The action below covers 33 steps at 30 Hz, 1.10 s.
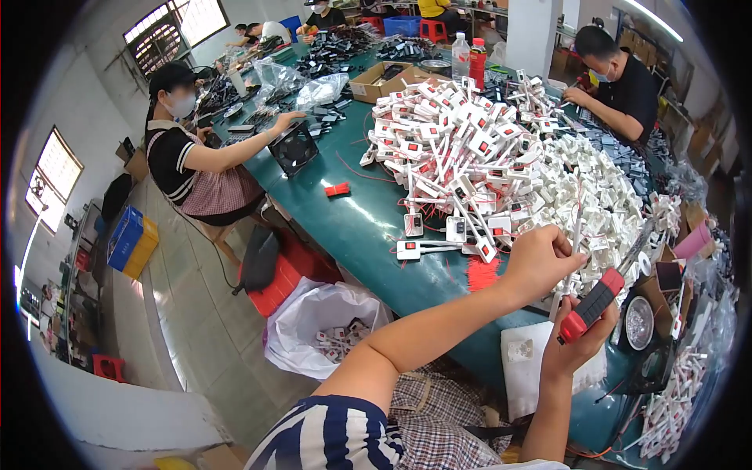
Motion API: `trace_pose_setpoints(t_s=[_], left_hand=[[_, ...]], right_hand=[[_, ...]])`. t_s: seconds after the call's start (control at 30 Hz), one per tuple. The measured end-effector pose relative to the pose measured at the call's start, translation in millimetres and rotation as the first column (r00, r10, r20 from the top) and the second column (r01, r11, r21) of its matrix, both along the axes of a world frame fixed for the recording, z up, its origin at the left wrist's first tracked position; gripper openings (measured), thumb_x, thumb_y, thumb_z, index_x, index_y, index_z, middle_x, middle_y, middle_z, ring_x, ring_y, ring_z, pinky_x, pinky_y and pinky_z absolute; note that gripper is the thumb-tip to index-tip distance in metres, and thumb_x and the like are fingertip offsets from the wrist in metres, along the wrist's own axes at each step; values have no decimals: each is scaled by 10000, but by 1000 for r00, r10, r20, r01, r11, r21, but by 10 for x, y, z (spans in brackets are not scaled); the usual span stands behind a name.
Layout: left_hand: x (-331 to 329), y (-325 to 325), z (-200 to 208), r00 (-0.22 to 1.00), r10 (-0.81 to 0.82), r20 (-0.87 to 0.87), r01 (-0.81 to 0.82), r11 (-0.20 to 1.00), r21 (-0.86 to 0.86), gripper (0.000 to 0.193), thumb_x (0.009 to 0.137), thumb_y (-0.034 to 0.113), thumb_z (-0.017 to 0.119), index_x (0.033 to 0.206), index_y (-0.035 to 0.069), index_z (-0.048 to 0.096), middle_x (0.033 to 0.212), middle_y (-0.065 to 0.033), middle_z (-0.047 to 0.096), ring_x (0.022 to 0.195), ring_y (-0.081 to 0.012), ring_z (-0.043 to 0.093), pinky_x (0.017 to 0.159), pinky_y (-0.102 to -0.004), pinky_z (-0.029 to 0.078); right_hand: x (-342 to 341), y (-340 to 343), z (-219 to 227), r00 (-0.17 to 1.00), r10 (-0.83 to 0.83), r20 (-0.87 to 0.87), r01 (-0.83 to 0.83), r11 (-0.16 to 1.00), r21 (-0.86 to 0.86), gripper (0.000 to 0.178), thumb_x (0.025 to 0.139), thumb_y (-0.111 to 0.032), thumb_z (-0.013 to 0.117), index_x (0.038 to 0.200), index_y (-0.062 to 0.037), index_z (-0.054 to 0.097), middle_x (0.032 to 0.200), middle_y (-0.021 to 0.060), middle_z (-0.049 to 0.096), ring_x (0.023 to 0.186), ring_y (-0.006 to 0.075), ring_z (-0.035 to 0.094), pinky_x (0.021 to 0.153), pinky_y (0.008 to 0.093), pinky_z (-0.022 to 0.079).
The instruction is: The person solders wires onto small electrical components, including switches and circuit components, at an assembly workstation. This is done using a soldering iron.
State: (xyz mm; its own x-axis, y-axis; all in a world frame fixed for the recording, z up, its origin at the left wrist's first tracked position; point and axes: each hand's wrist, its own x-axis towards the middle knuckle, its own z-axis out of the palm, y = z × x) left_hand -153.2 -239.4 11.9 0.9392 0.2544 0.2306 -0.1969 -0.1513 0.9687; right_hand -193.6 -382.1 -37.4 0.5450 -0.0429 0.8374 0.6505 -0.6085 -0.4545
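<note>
My left hand (540,262) is closed in a pinch on a slim white plastic stick (576,227) that stands nearly upright. Below it, my right hand (583,333) is wrapped round a red-and-black handled tool (593,307) with a long, narrow grey end pointing up and right. The stick's lower end comes down beside my right fingers; whether they touch it is hard to tell. Behind both hands rises a heap of white plastic pieces (580,196). Left of it are piled white stick-handled parts with red switches (478,145). Short red wires (482,274) lie by my left wrist.
A white foam block (521,368) lies at the table's near edge. A white bag (301,325) holding parts stands below on the left. More white sticks (674,407) lie at right, near a round silver reflector (639,323). Co-workers sit at left (204,157) and far right (627,86).
</note>
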Motion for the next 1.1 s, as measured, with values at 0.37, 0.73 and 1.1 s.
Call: trace_pose_setpoints(t_s=[0.37, 0.73, 1.1], left_hand=[[16, -85, -199, 997, -30, -77, 31, 999, 23, 302, 761, 274, 824, 789, 17, 668, 737, -111, 697, 682, -226, 693, 641, -346, 539], [4, -393, -492, 988, -99, -115, 100, 995, 4, 276, 736, 253, 826, 763, 29, 667, 725, -119, 695, 683, -254, 695, 654, -372, 541], [113, -282, -643, 977, -105, -185, 124, 988, 93, 253, 782, 173, 851, 806, -18, 688, 718, -71, 698, 637, -100, 655, 584, -273, 541]], right_hand=[[-94, -87, -121, 999, 34, -35, -37, 996, -83, 391, 893, 59, 665, 1242, 9, 495, 1007, 111, 548, 908, 242, 581, 823, 377, 482], [-280, -424, -634, 978, 57, -201, -34, 993, 116, 240, 865, 45, 690, 1056, -5, 554, 989, 135, 551, 923, 310, 577, 846, 426, 465], [-276, -490, -1006, 923, 72, -377, -17, 989, 147, 458, 853, -27, 728, 1244, 29, 495, 1042, 147, 552, 901, 262, 599, 814, 366, 486]])
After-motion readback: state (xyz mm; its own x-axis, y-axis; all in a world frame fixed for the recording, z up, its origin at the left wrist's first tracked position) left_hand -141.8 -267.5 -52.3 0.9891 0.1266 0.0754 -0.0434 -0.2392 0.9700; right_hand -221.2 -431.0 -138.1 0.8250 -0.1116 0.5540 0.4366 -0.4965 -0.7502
